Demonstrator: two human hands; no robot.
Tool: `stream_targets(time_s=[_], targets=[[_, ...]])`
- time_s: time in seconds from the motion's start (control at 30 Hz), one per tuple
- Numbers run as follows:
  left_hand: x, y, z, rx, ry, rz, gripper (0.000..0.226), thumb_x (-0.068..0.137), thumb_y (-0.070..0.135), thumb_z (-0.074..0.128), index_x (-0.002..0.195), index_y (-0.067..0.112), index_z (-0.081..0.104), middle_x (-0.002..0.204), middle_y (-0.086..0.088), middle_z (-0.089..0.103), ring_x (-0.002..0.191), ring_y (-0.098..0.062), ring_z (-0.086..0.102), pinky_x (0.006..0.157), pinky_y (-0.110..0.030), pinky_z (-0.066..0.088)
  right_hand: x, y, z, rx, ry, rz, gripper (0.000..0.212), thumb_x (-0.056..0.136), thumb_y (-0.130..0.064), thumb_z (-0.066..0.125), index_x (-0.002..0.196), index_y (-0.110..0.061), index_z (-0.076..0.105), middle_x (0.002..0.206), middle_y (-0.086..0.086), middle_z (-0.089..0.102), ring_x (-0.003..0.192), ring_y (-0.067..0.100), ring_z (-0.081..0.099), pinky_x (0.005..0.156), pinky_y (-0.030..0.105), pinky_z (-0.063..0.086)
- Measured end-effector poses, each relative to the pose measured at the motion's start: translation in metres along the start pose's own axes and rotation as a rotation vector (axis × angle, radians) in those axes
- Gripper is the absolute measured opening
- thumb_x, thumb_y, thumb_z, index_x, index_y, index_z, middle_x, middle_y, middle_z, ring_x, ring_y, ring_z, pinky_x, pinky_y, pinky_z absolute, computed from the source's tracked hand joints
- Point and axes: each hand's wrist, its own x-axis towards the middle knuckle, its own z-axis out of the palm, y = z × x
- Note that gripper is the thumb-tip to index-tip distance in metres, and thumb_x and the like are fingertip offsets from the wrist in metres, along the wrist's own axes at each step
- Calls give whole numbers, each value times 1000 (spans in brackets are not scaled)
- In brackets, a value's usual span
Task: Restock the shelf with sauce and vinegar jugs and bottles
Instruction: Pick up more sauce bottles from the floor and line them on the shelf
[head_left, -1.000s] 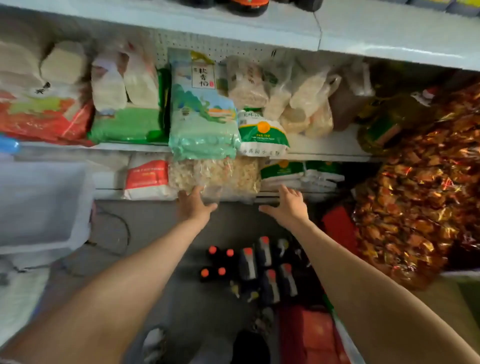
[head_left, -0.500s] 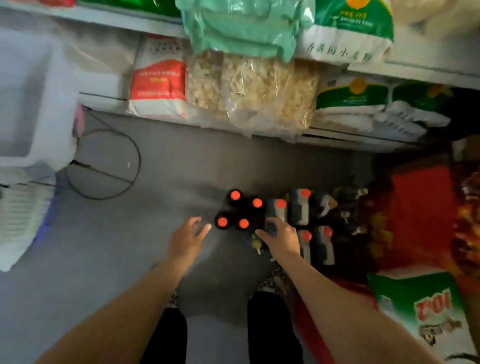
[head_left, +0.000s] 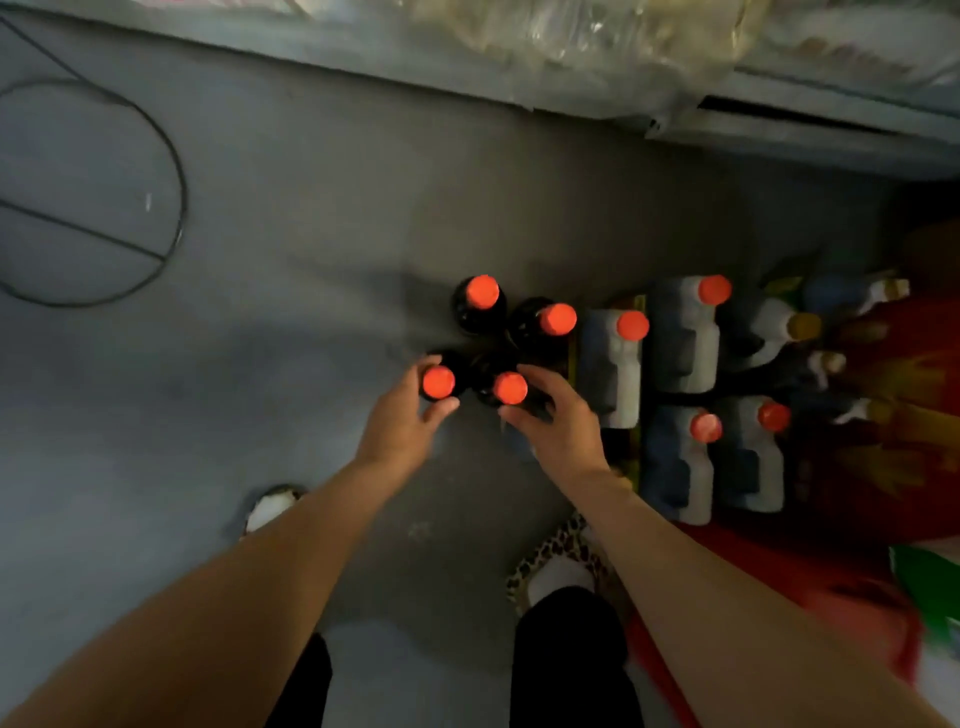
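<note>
Several dark sauce bottles with orange caps stand on the grey floor. My left hand curls around the neck of the near-left bottle, thumb and fingers on either side of its cap. The near-right bottle has my right hand wrapped around it in the same way. Two more dark bottles stand just behind, untouched. To the right sit several white-handled jugs with orange caps. Both held bottles rest upright on the floor.
The bottom shelf edge runs across the top, with bagged goods above it. A black wire loop lies on the floor at left. Smaller bottles and red packaging crowd the right. My feet stand below the bottles.
I have bent down from the shelf to the floor. Both hands dropped from the bagged goods onto the two nearest orange-capped bottles and closed around them.
</note>
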Motion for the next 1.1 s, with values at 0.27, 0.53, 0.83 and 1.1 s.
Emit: stream_targets(time_s=[0.27,0.53,0.83,1.1], targets=[[22,-17,-5,35,-83,247,50,87,7,72,134,4,54,152,-10,44,144,-20,36,117,-30,26,16,19,14,86,-44,-138,47,85,-24,78,129,-30,61,146,-1,53,139,12,44,114,28,38],[41,17,-53,130,-109,127,34,93,24,68,120,4,65,110,-12,71,103,-26,65,91,-27,45,25,-20,-3,55,13,-64,33,87,-30,76,117,-21,63,108,-6,71,105,12,65,93,40,53],[-46,113,-152,-45,35,-5,20,95,28,64,76,26,59,69,12,58,61,4,52,56,-3,37,-53,-135,-111,80,6,-107,10,91,-32,73,86,-31,64,69,-30,66,67,-14,58,64,6,42],[-171,325,-238,-70,65,142,82,65,80,47,109,15,70,108,-10,72,104,-28,65,97,-42,47,-171,-302,-275,216,-6,-307,41,88,-37,70,102,1,70,90,7,68,88,10,54,88,45,51]])
